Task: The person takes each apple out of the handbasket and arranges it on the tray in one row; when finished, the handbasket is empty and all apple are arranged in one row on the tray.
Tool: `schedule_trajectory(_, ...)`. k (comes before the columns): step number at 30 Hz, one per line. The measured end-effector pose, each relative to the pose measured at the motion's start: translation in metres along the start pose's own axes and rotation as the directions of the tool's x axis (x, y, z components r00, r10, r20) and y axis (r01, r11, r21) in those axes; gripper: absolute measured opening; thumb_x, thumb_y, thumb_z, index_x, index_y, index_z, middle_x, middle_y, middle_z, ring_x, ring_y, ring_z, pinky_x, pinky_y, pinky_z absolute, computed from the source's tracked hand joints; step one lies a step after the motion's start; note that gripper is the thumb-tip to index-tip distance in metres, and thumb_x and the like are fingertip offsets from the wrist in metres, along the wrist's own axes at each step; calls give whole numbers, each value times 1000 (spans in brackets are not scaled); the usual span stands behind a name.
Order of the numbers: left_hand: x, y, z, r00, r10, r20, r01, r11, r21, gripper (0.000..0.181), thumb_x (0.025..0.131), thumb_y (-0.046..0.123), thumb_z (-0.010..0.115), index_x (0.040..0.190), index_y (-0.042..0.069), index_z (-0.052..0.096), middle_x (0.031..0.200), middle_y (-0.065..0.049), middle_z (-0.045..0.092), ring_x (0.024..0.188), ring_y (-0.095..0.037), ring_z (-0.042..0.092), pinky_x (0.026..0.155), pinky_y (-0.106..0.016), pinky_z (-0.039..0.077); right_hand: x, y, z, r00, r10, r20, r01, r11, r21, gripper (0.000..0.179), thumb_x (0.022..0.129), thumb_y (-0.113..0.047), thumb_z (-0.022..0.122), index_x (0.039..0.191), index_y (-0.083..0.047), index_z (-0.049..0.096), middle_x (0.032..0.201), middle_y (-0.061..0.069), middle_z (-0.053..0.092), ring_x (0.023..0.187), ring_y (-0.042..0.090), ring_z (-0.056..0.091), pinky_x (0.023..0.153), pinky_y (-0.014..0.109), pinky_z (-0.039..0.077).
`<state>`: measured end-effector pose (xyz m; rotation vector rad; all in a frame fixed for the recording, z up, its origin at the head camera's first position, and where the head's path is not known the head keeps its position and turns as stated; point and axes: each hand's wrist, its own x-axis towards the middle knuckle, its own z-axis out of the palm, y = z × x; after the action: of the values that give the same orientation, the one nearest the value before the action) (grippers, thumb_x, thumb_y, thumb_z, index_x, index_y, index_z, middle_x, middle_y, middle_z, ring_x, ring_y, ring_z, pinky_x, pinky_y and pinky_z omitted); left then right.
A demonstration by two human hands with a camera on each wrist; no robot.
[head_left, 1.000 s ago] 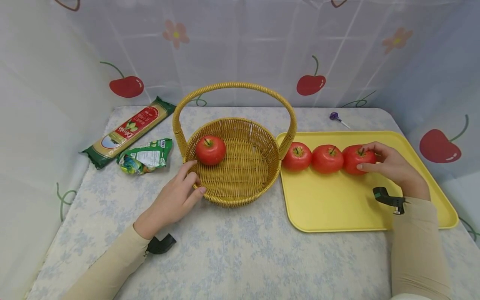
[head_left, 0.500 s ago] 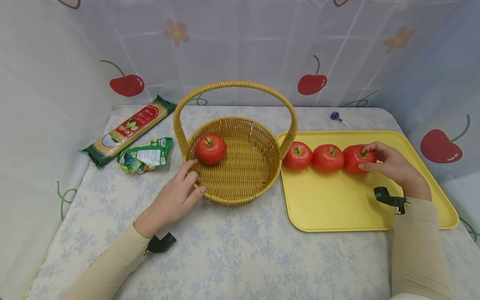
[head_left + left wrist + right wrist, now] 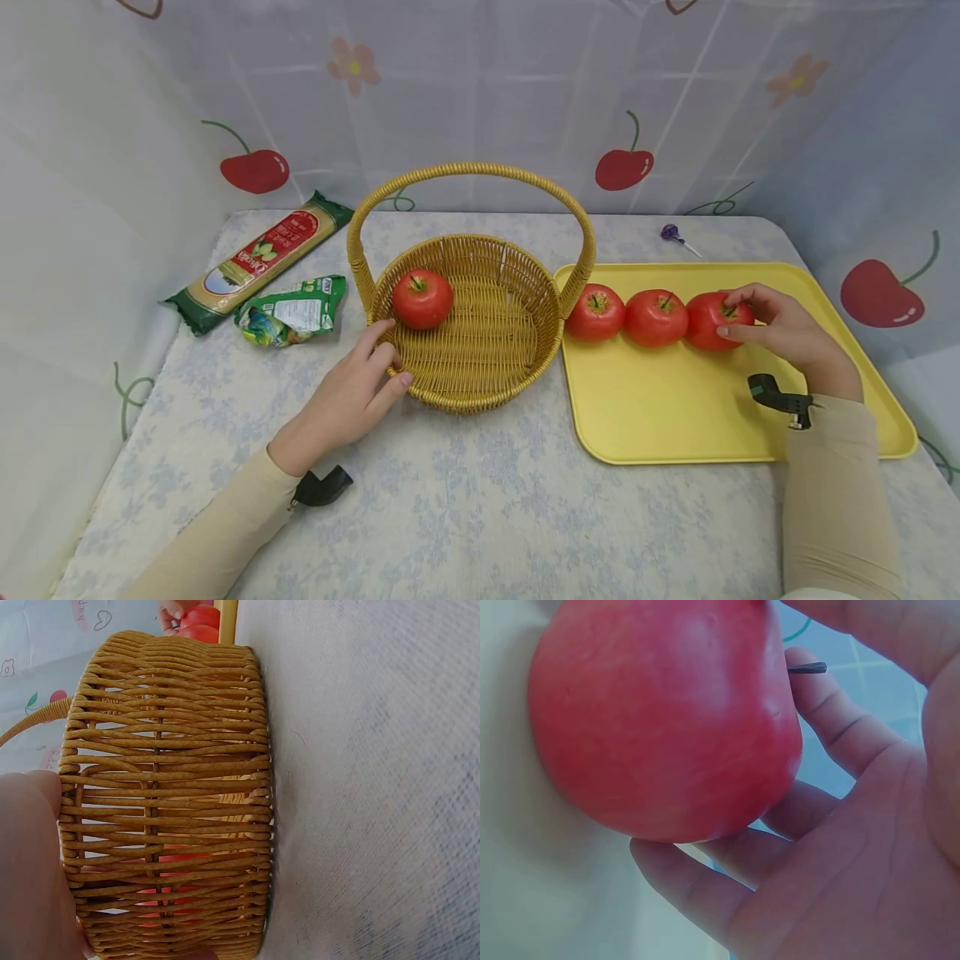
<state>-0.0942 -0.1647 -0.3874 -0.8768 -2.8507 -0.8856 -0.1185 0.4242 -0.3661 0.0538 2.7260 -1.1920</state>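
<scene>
My left hand (image 3: 341, 404) holds the near-left rim of a round yellow wicker basket (image 3: 480, 392) with a tall arched handle. Inside the basket, against its left side, lies one red apple (image 3: 422, 299). To the right, my right hand (image 3: 795, 337) grips the rightmost of three red apples in a row, the apple (image 3: 712, 321) sitting on a yellow tray (image 3: 675, 425). The right wrist view shows thumb and fingers around this apple (image 3: 660, 727), its stem toward the palm. Left of it are the middle apple (image 3: 654, 318) and another apple (image 3: 595, 313) beside the basket.
A long pasta packet (image 3: 258, 262) and a crumpled green snack bag (image 3: 292, 311) lie left of the basket. Behind the tray is a purple lollipop (image 3: 678, 237). A patterned curtain (image 3: 480, 100) stands at the back, and the basket handle (image 3: 472, 169) arches high.
</scene>
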Motion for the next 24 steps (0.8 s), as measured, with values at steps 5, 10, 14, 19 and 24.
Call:
schedule_trajectory(5, 0, 0, 0, 1000, -2, 1, 2, 1000, -2, 19, 104, 29, 56, 95, 12, 52, 158, -23, 35, 101, -35, 67, 76, -40, 48, -1, -2, -1, 1000, 4, -7, -4, 1000, 12, 32, 95, -14, 72, 121, -11, 54, 109, -25, 51, 102, 4, 44, 74, 16, 51)
schedule_trajectory(10, 0, 1, 0, 1000, -14, 9, 14, 1000, -7, 18, 104, 27, 56, 95, 12, 52, 158, -23, 34, 106, -37, 66, 78, -41, 48, -1, -4, -2, 999, -6, -33, 7, 1000, 18, 33, 95, -15, 72, 121, -8, 54, 114, -29, 51, 104, 2, 46, 75, 15, 50)
schedule_trajectory(14, 0, 1, -1, 1000, -13, 13, 13, 1000, -6, 19, 104, 28, 56, 95, 12, 52, 158, -23, 34, 106, -37, 66, 78, -41, 48, -3, -7, -3, 998, -18, -60, 21, 999, 34, 34, 95, -15, 71, 123, -5, 54, 117, -31, 51, 106, -3, 46, 78, 10, 47)
schedule_trajectory(19, 0, 0, -1, 1000, -8, 9, 8, 1000, -3, 21, 105, 29, 55, 94, 12, 51, 158, -23, 34, 102, -36, 66, 76, -40, 48, -5, -10, -4, 995, -25, -99, 32, 997, 69, 30, 97, -16, 69, 124, -13, 56, 118, -29, 52, 108, -8, 47, 80, 5, 43)
schedule_trajectory(24, 0, 0, 0, 1000, -5, 9, 6, 1000, -4, 21, 105, 30, 54, 95, 12, 51, 158, -24, 34, 105, -37, 66, 77, -41, 48, -8, -16, -3, 988, -10, -155, 21, 997, 68, 28, 97, -20, 70, 121, -25, 57, 119, -32, 50, 113, -5, 44, 105, 20, 38)
